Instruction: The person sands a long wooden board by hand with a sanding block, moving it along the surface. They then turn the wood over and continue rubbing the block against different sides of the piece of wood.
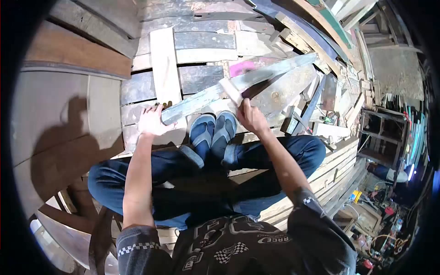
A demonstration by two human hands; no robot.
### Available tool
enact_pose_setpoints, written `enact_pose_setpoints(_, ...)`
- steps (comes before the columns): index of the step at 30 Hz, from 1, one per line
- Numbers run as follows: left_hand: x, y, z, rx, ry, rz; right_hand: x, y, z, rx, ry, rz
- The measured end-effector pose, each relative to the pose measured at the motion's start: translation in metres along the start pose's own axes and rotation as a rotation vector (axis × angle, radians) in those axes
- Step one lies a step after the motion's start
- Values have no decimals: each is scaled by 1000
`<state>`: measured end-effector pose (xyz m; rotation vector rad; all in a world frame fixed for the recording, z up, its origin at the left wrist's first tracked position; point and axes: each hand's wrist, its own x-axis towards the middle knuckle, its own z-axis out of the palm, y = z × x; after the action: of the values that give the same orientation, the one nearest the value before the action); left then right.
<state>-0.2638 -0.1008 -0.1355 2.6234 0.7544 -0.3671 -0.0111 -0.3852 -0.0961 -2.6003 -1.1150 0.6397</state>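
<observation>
Left hand [153,122] clasps the end of the long plank [199,101], centre to upper right; right hand [252,117] grips a pale piece [230,90] (probably wood) across it; likely aligning, next needing steady bracing.

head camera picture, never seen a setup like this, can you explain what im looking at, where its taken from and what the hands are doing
There is no machine here, just a person's two bare hands. The single picture comes from a camera worn on the head, looking forward and down, so you see the person's own arms, legs and sandals from above.

A long weathered plank slants across the view beyond the feet. The left hand is at its left end; whether it grips or only steadies it is hard to tell. The right hand holds a short pale piece, apparently wood, across the plank.

Underneath are floor boards, with a pale board and a pink patch farther off.
</observation>
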Motion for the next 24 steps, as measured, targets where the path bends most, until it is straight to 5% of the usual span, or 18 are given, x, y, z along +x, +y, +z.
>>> enact_pose_setpoints(3, -1, -1, 11, 31, 141, 48, 9, 4, -32, -170, -59, -70)
enact_pose_setpoints(6, -2, 10, -11, 10, -61, -32, 15, 13, -52, -113, -81, -191)
enact_pose_setpoints(9, -2, 5, -4, 22, 6, -6, 18, 10, -52, -176, -252, -125)
enact_pose_setpoints(15, 0, 4, 2, 80, 9, -11, 22, 18, -24, -39, -28, -231)
enact_pose_setpoints(24, 2, 5, 3, 60, 2, -27, 29, 37, 4, -113, -66, -149)
